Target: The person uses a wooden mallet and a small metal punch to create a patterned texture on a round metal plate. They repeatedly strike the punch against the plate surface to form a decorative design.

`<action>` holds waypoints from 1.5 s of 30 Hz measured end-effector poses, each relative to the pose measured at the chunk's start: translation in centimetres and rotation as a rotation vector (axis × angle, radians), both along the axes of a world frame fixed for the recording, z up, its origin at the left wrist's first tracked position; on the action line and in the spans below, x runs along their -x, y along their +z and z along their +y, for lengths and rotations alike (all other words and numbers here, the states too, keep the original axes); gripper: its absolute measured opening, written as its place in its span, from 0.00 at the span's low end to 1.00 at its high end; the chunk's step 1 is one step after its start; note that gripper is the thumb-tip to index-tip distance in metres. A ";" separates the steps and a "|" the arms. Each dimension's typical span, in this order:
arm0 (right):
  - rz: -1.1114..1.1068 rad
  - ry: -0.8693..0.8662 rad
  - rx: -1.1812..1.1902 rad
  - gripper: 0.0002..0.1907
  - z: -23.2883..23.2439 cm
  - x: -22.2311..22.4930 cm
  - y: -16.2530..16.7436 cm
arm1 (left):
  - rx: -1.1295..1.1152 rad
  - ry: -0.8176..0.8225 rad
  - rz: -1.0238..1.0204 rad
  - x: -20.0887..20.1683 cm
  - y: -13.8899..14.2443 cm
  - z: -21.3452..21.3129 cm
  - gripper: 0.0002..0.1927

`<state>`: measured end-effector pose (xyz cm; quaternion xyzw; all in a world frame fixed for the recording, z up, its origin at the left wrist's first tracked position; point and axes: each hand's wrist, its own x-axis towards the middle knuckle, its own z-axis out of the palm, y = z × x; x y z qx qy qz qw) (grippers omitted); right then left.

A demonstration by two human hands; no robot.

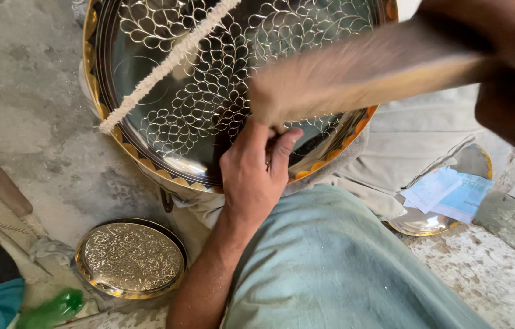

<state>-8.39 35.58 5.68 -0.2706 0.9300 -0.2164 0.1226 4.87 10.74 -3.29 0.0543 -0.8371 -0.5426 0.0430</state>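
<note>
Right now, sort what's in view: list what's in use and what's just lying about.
In use:
- big tray, patterned
- left hand, at the tray's near rim
- right hand, holding a blurred wooden tool

Lying about:
- small tray on the floor
- plate with papers
- green bottle
- white cord across the big tray; its use is unclear

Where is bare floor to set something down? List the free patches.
The bare concrete left of the big engraved tray, above the small tray, is free. So is the flaking strip at lower right, below the tray holding papers. The middle is crowded: left hand, knee and cloth. The lower left corner has a green bottle and rags.
</note>
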 end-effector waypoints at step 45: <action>0.000 0.074 -0.260 0.27 -8.4 0.8 4.2 | 0.008 0.025 -0.129 -0.4 0.9 -1.2 0.12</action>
